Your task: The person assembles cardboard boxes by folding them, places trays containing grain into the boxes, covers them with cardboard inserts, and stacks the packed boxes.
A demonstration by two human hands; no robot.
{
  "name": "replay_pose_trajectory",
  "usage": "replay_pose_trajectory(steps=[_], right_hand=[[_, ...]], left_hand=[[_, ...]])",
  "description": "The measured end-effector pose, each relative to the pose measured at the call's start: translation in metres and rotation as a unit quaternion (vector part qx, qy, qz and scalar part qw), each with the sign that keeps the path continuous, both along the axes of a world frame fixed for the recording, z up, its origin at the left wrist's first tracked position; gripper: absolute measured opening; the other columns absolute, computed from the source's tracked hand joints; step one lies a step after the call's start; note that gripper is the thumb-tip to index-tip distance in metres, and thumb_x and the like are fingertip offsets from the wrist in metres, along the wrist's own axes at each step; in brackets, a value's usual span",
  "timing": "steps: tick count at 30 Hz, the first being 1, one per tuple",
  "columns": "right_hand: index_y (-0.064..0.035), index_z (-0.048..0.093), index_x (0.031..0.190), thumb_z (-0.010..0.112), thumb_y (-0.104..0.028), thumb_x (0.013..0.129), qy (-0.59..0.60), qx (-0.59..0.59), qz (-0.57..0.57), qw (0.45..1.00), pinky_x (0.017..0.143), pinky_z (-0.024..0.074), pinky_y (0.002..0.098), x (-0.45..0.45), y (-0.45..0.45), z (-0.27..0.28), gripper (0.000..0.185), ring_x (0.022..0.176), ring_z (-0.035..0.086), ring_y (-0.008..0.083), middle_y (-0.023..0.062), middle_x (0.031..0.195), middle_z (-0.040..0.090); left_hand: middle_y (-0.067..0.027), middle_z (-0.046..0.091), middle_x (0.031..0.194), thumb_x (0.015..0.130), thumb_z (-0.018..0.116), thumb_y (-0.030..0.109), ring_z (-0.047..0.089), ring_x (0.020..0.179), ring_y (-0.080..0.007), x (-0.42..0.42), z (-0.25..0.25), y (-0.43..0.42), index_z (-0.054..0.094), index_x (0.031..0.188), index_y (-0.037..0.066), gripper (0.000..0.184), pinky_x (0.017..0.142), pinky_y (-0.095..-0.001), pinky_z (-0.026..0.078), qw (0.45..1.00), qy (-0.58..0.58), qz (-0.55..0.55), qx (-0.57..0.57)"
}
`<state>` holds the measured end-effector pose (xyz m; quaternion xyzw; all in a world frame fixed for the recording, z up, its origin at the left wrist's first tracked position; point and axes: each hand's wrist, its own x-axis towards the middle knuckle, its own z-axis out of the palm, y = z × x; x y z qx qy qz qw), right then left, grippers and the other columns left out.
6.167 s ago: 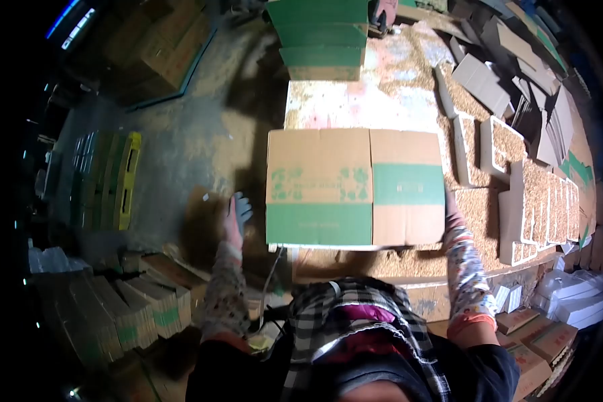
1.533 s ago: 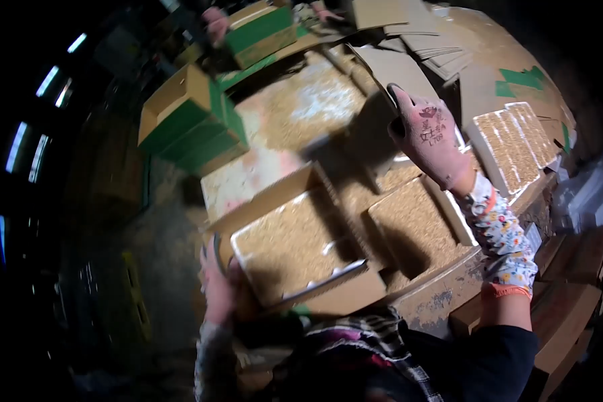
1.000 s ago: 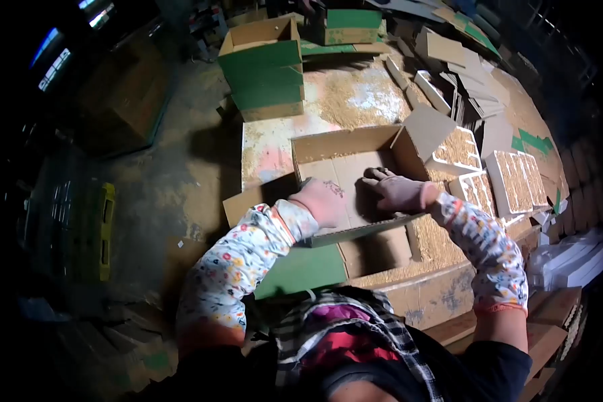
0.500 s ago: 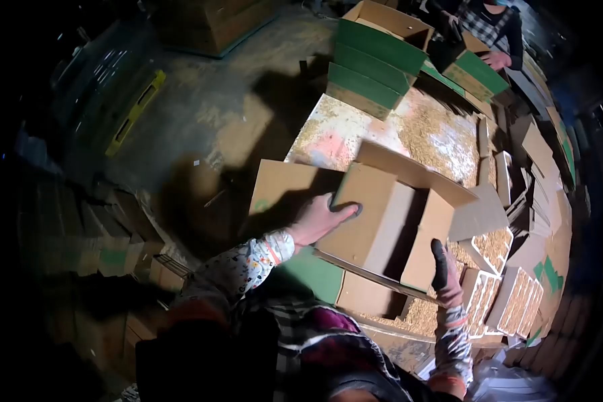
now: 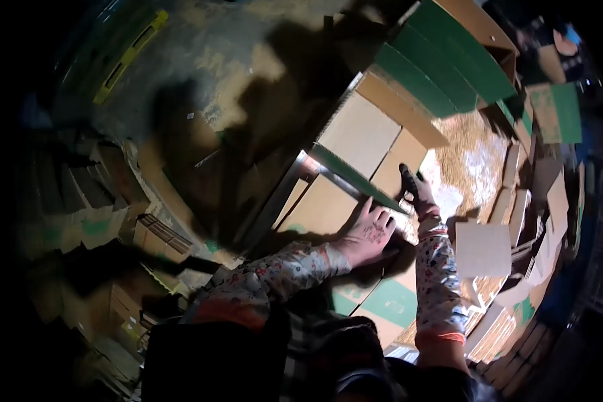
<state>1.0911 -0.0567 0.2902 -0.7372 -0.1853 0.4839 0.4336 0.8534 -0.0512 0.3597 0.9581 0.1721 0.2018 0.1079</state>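
Cardboard box [image 5: 360,130] opens upward beside green boxes [image 5: 442,60], long axis running upper-left to lower-right. Left hand [image 5: 368,238] spreads its fingers at the near wall; right hand [image 5: 423,197] curls by the lower-right end; grip unclear.

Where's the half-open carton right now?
In the head view, the half-open carton lies just above centre, beyond the left hand, with the right hand at its lower right and green boxes at its upper right.

On the counter [image 5: 479,157], an open carton [image 5: 360,137] stands beyond a second carton [image 5: 321,208], with stacked cartons [image 5: 445,60] behind it, a cardboard sheet [image 5: 484,249] rightward, and a pallet [image 5: 128,59] far left.
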Motion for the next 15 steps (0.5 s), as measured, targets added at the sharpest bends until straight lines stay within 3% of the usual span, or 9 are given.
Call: replay_pose_trajectory(steps=[1, 3, 6, 7, 8, 10, 12, 14, 15], right_hand=[[0.0083, 0.041, 0.130, 0.062, -0.037, 0.086, -0.148, 0.026, 0.014, 0.988, 0.101, 0.0344, 0.0359, -0.003, -0.002, 0.001, 0.066, 0.122, 0.045, 0.0290, 0.0227, 0.128, 0.050], [0.0096, 0.037, 0.131, 0.063, -0.039, 0.085, -0.421, 0.000, 0.011, 0.907, 0.102, 0.0330, 0.0397, -0.046, -0.045, 0.090, 0.072, 0.122, 0.041, 0.0387, 0.0284, 0.131, 0.044], [0.0080, 0.034, 0.135, 0.061, -0.043, 0.085, -0.570, -0.040, -0.102, 0.814, 0.104, 0.0299, 0.0420, -0.068, -0.166, 0.127, 0.076, 0.124, 0.038, 0.0416, 0.0295, 0.133, 0.040], [0.0048, 0.033, 0.137, 0.061, -0.042, 0.086, -0.555, -0.113, -0.166, 0.807, 0.105, 0.0291, 0.0413, -0.074, -0.207, 0.116, 0.075, 0.125, 0.037, 0.0404, 0.0289, 0.136, 0.037], [0.0049, 0.032, 0.138, 0.055, -0.037, 0.090, -0.445, -0.063, -0.146, 0.881, 0.107, 0.0270, 0.0384, -0.071, -0.244, 0.094, 0.067, 0.127, 0.036, 0.0356, 0.0253, 0.139, 0.035], [0.0084, 0.031, 0.137, 0.041, -0.025, 0.098, -0.230, -0.014, -0.027, 0.973, 0.109, 0.0234, 0.0327, -0.081, -0.290, 0.099, 0.052, 0.131, 0.033, 0.0264, 0.0176, 0.144, 0.032], [0.0062, 0.036, 0.135, 0.037, -0.028, 0.100, -0.213, 0.169, -0.178, 0.946, 0.107, 0.0269, 0.0316, -0.070, -0.280, 0.132, 0.049, 0.127, 0.037, 0.0214, 0.0146, 0.139, 0.039], [0.0030, 0.044, 0.131, 0.043, -0.037, 0.097, -0.281, 0.274, -0.320, 0.863, 0.101, 0.0350, 0.0336, -0.071, -0.292, 0.179, 0.053, 0.116, 0.047, 0.0203, 0.0136, 0.127, 0.051], [0.0011, 0.053, 0.120, 0.042, -0.039, 0.097, -0.235, 0.344, -0.354, 0.837, 0.092, 0.0423, 0.0320, -0.090, -0.283, 0.233, 0.047, 0.101, 0.055, 0.0166, 0.0108, 0.112, 0.058]], left_hand=[[-0.0122, 0.053, 0.100, 0.080, 0.057, 0.039, 0.051, 0.095, -0.0279, -0.009, 0.031, 0.007, 0.059, 0.104, 0.005, 0.042, 0.101, -0.0521, 0.027, 0.994, 0.043, -0.041, -0.095], [-0.0135, 0.052, 0.108, 0.079, 0.061, 0.031, 0.049, 0.102, -0.0283, -0.018, 0.029, 0.005, 0.058, 0.107, 0.006, 0.037, 0.099, -0.0522, 0.028, 0.975, -0.117, -0.046, -0.183], [-0.0197, 0.039, 0.121, 0.078, 0.064, 0.039, 0.033, 0.115, -0.0380, -0.064, 0.041, 0.024, 0.044, 0.125, 0.005, 0.062, 0.098, -0.0568, 0.023, 0.980, -0.101, 0.128, -0.111], [-0.0223, 0.037, 0.127, 0.076, 0.066, 0.045, 0.031, 0.119, -0.0392, -0.076, 0.044, 0.036, 0.039, 0.127, 0.001, 0.073, 0.100, -0.0583, 0.021, 0.968, -0.072, 0.222, -0.092], [-0.0249, 0.035, 0.132, 0.073, 0.067, 0.052, 0.030, 0.124, -0.0404, -0.089, 0.049, 0.048, 0.035, 0.130, -0.003, 0.085, 0.102, -0.0597, 0.019, 0.946, -0.036, 0.312, -0.079], [-0.0285, 0.039, 0.132, 0.074, 0.071, 0.051, 0.040, 0.122, -0.0401, -0.095, 0.054, 0.050, 0.031, 0.131, -0.006, 0.091, 0.101, -0.0475, 0.033, 0.836, 0.031, 0.318, -0.447], [-0.0242, 0.046, 0.126, 0.075, 0.071, 0.047, 0.051, 0.111, -0.0331, -0.100, 0.091, 0.046, 0.033, 0.131, -0.005, 0.085, 0.092, -0.0375, 0.043, 0.865, -0.064, 0.272, -0.416], [-0.0153, 0.056, 0.114, 0.080, 0.073, 0.027, 0.058, 0.099, -0.0231, -0.115, 0.167, 0.024, 0.041, 0.122, -0.002, 0.061, 0.085, -0.0335, 0.048, 0.764, -0.338, 0.119, -0.537], [-0.0083, 0.060, 0.104, 0.082, 0.069, 0.011, 0.059, 0.091, -0.0142, -0.122, 0.216, 0.002, 0.049, 0.111, 0.000, 0.037, 0.080, -0.0263, 0.049, 0.655, -0.411, 0.096, -0.627]])
